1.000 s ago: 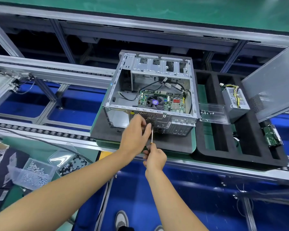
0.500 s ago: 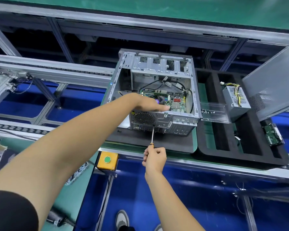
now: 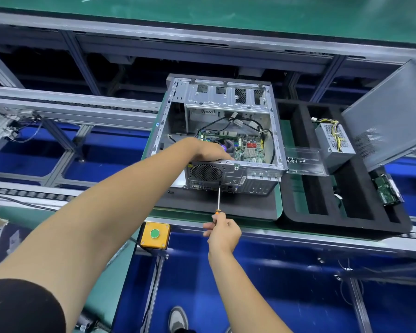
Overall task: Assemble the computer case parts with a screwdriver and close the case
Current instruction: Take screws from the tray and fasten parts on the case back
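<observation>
An open grey computer case (image 3: pixel 228 97) lies on a black mat, its green motherboard (image 3: pixel 246 146) showing inside. My left hand (image 3: pixel 210 150) rests flat on the case's near top edge, fingers stretched over the rim. My right hand (image 3: pixel 223 233) grips the orange-tipped handle of a screwdriver (image 3: pixel 218 197). The thin shaft points up and its tip touches the rear panel below the round fan grille (image 3: pixel 205 172). The grey side panel (image 3: pixel 389 114) leans at the far right.
A black foam tray (image 3: pixel 346 222) to the right holds a power supply (image 3: pixel 334 143), a clear plastic piece (image 3: pixel 303 159) and a green circuit board (image 3: pixel 386 189). A yellow box with a green button (image 3: pixel 155 234) hangs on the conveyor's near rail. My shoe shows below.
My left hand left the screwdriver tip at the rear panel and moved up onto the case's top edge, where it now rests. The right hand kept holding the screwdriver in place.
</observation>
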A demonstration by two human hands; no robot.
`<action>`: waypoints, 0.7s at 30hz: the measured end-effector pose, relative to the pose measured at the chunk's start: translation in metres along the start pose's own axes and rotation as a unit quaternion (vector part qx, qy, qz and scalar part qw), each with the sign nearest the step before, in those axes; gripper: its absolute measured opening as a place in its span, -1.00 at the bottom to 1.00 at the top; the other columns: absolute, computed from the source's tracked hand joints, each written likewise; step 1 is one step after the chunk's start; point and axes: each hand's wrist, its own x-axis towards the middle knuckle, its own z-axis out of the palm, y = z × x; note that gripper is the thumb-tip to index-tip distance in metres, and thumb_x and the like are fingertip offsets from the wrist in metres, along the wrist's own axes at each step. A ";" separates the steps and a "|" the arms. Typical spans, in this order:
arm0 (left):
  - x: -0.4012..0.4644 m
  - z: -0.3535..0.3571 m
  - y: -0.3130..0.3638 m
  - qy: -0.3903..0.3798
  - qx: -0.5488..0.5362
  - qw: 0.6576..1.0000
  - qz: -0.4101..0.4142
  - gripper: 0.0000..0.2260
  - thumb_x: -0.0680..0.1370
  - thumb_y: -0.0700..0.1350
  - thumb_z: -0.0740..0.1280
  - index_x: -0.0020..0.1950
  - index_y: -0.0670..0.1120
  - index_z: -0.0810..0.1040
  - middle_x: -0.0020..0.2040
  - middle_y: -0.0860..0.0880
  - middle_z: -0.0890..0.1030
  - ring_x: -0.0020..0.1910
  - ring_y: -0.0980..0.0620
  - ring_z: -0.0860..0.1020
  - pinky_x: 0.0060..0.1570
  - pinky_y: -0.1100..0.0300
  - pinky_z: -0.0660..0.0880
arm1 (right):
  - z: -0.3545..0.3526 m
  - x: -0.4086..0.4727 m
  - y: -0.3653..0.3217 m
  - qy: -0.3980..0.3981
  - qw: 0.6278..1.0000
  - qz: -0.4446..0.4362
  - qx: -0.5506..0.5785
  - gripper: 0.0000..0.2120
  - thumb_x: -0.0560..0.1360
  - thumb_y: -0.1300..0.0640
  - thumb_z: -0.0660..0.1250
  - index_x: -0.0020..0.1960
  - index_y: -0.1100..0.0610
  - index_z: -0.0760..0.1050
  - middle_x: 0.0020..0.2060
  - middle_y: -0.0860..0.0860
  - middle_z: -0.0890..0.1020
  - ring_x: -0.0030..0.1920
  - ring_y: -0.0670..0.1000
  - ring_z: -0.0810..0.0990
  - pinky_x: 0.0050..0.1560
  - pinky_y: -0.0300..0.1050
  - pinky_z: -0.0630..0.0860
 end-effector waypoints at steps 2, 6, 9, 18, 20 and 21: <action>0.001 0.001 0.000 -0.001 0.008 1.000 0.002 -0.42 0.68 0.19 0.15 0.59 -0.13 0.26 0.47 -0.05 0.35 0.42 -0.08 0.33 0.53 -0.16 0.16 | 0.001 -0.001 -0.002 0.006 1.000 0.003 0.004 -0.79 0.56 0.14 0.33 -0.23 0.18 0.48 -0.51 0.03 0.62 -0.56 0.01 0.38 -0.44 -0.12 0.32; 0.005 0.002 -0.003 -0.005 -0.018 1.000 0.011 -0.65 0.68 0.09 0.18 0.21 -0.18 0.49 0.22 -0.08 0.34 0.19 -0.06 0.31 0.37 -0.04 0.27 | 0.004 -0.002 -0.005 0.017 1.000 -0.017 -0.006 -0.80 0.50 0.20 0.37 -0.19 0.16 0.35 -0.38 0.10 0.56 -0.38 0.09 0.37 -0.31 -0.02 0.31; 0.004 0.002 -0.004 0.008 -0.036 0.999 0.023 -0.75 0.66 -0.01 0.19 -0.15 -0.07 0.24 0.02 -0.09 0.25 0.01 -0.03 0.20 0.08 0.02 0.15 | 0.003 -0.003 -0.005 0.022 0.999 -0.028 -0.007 -0.79 0.49 0.25 0.36 -0.18 0.16 0.32 -0.35 0.14 0.58 -0.38 0.09 0.39 -0.32 -0.03 0.32; 0.003 0.007 -0.004 0.036 -0.020 0.998 0.055 -0.85 0.66 -0.06 0.16 -0.07 -0.08 0.29 -0.08 -0.05 0.30 -0.15 -0.04 0.23 -0.12 0.03 0.20 | -0.001 -0.006 -0.009 0.021 0.999 -0.018 -0.028 -0.74 0.54 0.08 0.25 -0.27 0.13 0.55 -0.45 -0.05 0.66 -0.44 0.03 0.47 -0.21 0.01 0.43; 0.003 0.008 -0.005 0.035 -0.038 0.997 0.064 -0.88 0.65 -0.09 0.17 -0.02 -0.10 0.28 -0.07 -0.06 0.28 -0.15 -0.04 0.20 -0.12 0.02 0.17 | 0.000 -0.005 -0.012 0.019 0.999 -0.007 -0.028 -0.77 0.51 0.09 0.29 -0.28 0.16 0.57 -0.47 -0.03 0.55 -0.40 0.05 0.39 -0.33 -0.07 0.29; 0.003 0.008 -0.004 0.034 -0.044 0.996 0.066 -0.89 0.65 -0.10 0.17 -0.01 -0.09 0.28 -0.08 -0.06 0.27 -0.15 -0.04 0.19 -0.12 0.02 0.16 | 0.000 -0.003 -0.013 0.017 0.999 -0.004 -0.039 -0.79 0.50 0.09 0.32 -0.23 0.20 0.55 -0.44 0.02 0.50 -0.39 0.07 0.35 -0.33 -0.08 0.26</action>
